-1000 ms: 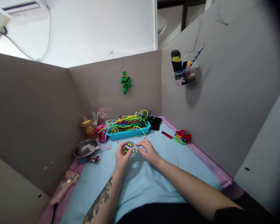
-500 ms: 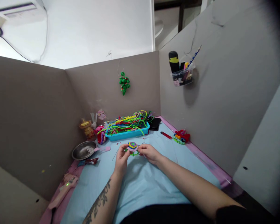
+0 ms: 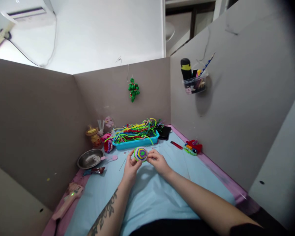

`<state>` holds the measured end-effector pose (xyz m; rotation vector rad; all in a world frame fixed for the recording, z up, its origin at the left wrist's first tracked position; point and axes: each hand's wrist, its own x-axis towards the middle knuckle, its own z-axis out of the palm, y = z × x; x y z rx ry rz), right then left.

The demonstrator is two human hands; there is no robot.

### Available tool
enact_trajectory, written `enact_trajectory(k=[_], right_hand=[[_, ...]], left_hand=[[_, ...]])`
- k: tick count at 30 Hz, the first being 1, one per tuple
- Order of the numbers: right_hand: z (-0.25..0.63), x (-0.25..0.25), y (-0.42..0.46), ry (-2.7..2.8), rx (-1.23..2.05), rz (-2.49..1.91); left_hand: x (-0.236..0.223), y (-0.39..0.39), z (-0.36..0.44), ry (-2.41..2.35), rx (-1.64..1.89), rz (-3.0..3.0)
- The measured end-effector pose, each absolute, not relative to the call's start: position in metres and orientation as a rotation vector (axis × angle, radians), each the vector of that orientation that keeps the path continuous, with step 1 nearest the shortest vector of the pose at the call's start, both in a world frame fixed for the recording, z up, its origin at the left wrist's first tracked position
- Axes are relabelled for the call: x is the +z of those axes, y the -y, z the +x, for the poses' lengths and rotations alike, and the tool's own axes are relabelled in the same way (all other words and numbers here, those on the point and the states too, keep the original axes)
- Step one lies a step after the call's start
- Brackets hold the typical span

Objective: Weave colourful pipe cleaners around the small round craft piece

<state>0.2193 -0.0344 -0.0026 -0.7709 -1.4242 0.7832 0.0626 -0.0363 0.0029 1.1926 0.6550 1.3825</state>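
Between my hands is a small round piece [image 3: 141,154] with rings of green, purple, yellow, blue and pink, its ringed face turned up toward me. My left hand [image 3: 131,166] grips its left edge between thumb and fingers. On the right edge, my right hand [image 3: 158,161] pinches with thumb and forefinger; whether a strand lies in that pinch is too small to see. A thin dark rod [image 3: 122,164] lies on the cloth just left of my left hand. Beyond the hands stands a blue tray [image 3: 135,143] heaped with fuzzy coloured stems [image 3: 137,131].
A metal bowl [image 3: 90,159], a pink spoon-like piece [image 3: 109,158] and a wrapper [image 3: 94,171] lie left. A pink glue gun [image 3: 68,201] rests at the near left edge. Right are a red cutter [image 3: 176,145] and a red craft piece [image 3: 193,147]. Grey panels [image 3: 147,82] surround the table.
The round piece has tipped so that its ringed face shows more fully; the green loops beneath it are now mostly hidden. Both hands keep hold of it. The whole view has shifted slightly.
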Motion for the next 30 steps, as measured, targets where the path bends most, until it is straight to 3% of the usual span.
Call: enact_trajectory(k=[11,17,21,26,30], right_hand=[[0.214,0.004,0.046,1.507,0.582,-0.804],[0.212,0.003,0.044,1.457,0.649,-0.869],[0.212,-0.003,0.037,1.386,0.721,-0.903],[0.215,-0.008,0.032,1.341,0.661,-0.991],[0.218,-0.006,0.034,1.346,0.614,-1.025]], left_hand=[[0.005,0.036,0.059,-0.583,1.409,1.171],[0.006,0.037,0.061,-0.645,1.384,1.134],[0.003,0.036,0.065,-0.797,1.384,1.126],[0.002,0.038,0.063,-1.245,1.638,1.320],[0.007,0.044,0.061,-1.291,1.576,1.529]])
